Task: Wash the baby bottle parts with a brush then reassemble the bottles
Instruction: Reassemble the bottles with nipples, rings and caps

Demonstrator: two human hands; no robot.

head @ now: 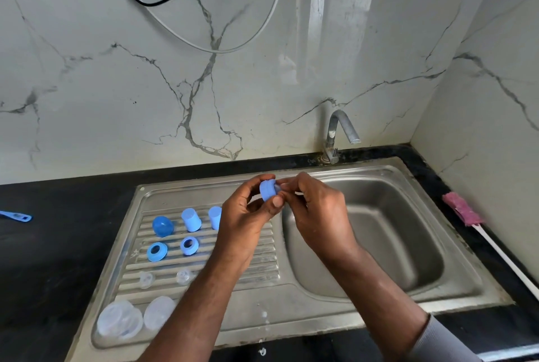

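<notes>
Blue plastic, ridged round its side, forms the small screw ring (267, 190), which is held in the air just left of the stainless steel basin (379, 215). It is gripped round its rim by the left hand (248, 215), with the thumb below and the fingers curled over the top. The grip of the right hand (315, 210) is closed in a pinch on a small pale translucent piece (281, 186) at the ring's open face. This is taken to be a soft teat, though too little of it is shown to be sure.

The step in hand is judged to be the seating of that piece in the ring, as part of reassembly. The ring is best held square while the piece is drawn through evenly, until its flange is bedded all round. A fold may be left by a lopsided pull. A firm pinch near the base is advised, since wet silicone is likely to be slippery.

Left of the basin, the other parts are laid out in rows:
- one blue domed cap (162, 226)
- two blue cylindrical caps (191, 220)
- two blue flat rings (157, 251)
- two small clear teats (183, 277)
- two clear rounded bottle bodies (119, 318)

Right of the basin, a pink-headed brush (462, 208) with a white handle is laid on the black bench (431, 180).
</notes>
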